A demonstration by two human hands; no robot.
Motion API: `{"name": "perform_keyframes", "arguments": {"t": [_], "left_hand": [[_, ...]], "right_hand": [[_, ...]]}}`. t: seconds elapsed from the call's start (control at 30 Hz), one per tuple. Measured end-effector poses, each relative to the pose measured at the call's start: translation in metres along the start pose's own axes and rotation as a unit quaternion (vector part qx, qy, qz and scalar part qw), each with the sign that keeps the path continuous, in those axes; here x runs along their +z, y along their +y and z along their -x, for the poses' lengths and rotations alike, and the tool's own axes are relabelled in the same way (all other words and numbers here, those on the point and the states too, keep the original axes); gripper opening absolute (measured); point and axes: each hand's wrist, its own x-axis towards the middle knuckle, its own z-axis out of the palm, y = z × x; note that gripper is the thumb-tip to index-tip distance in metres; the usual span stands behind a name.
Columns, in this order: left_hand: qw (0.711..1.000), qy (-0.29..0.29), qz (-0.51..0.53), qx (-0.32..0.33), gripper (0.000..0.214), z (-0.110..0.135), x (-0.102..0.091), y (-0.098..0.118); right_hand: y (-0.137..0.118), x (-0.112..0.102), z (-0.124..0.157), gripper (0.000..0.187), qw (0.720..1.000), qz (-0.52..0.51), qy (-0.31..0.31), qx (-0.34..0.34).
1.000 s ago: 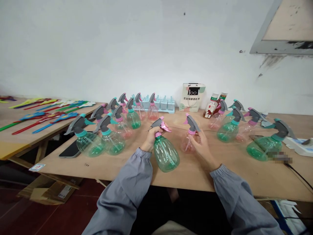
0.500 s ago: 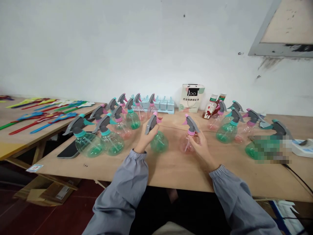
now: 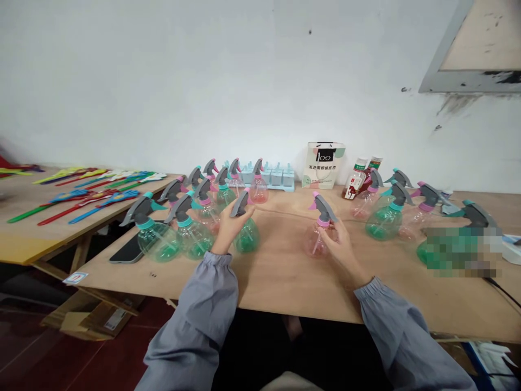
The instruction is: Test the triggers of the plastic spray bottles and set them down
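Note:
My left hand (image 3: 229, 228) is closed around the neck of a green spray bottle (image 3: 246, 238) with a grey and pink trigger head. The bottle stands on the wooden table (image 3: 285, 277), beside a cluster of spray bottles (image 3: 185, 222) on the left. My right hand (image 3: 340, 244) wraps around a pink spray bottle (image 3: 316, 239) with a grey and pink trigger, which stands upright at the table's middle. Both arms are in grey sleeves.
More spray bottles (image 3: 386, 214) stand at the right. A white carton (image 3: 324, 164), drink bottles (image 3: 357, 176) and light blue trays (image 3: 277, 175) line the back wall. A black phone (image 3: 128, 250) lies at left. Coloured plastic sticks (image 3: 81, 190) cover the neighbouring table. A cardboard box (image 3: 93, 317) sits below.
My left hand has carried the green bottle from near me to the left and away, setting it beside the left cluster. My right hand has stayed on the pink bottle.

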Motion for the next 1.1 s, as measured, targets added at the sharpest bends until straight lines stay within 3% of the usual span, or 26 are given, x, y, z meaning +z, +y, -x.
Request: {"name": "perform_keyframes", "arguments": {"t": [0.1,0.17,0.3,0.43,0.67,0.8,0.97,1.1], "left_hand": [[0.999,-0.011,-0.041,0.016,0.073,0.017,-0.009,-0.008],[0.995,-0.03,-0.089,0.017,0.089,0.03,-0.018,-0.014],[0.974,-0.086,-0.209,0.002,0.069,0.038,-0.028,-0.028],[0.944,-0.1,-0.313,0.008,0.058,0.01,-0.019,-0.039],[0.928,-0.109,-0.355,-0.034,0.076,-0.05,0.016,-0.048],[0.924,-0.093,-0.365,-0.063,0.08,-0.063,0.03,-0.049],[0.94,-0.067,-0.328,-0.068,0.085,-0.063,0.038,-0.051],[0.957,0.033,-0.287,0.001,0.089,-0.042,0.038,-0.043]], "right_hand": [[0.001,0.001,0.0,0.023,1.0,-0.003,0.002,-0.001],[0.003,0.001,0.0,0.023,1.0,-0.002,0.004,-0.002],[0.006,0.001,0.0,0.024,1.0,0.0,0.003,0.006],[0.004,0.0,0.0,0.023,1.0,-0.001,-0.003,0.008],[0.001,0.001,0.0,0.023,1.0,-0.01,-0.001,0.003],[0.002,0.002,0.0,0.022,1.0,-0.011,-0.001,0.002],[0.001,0.001,0.0,0.02,1.0,-0.004,-0.001,-0.002],[0.0,0.001,0.0,0.02,1.0,-0.007,0.001,0.0]]}}
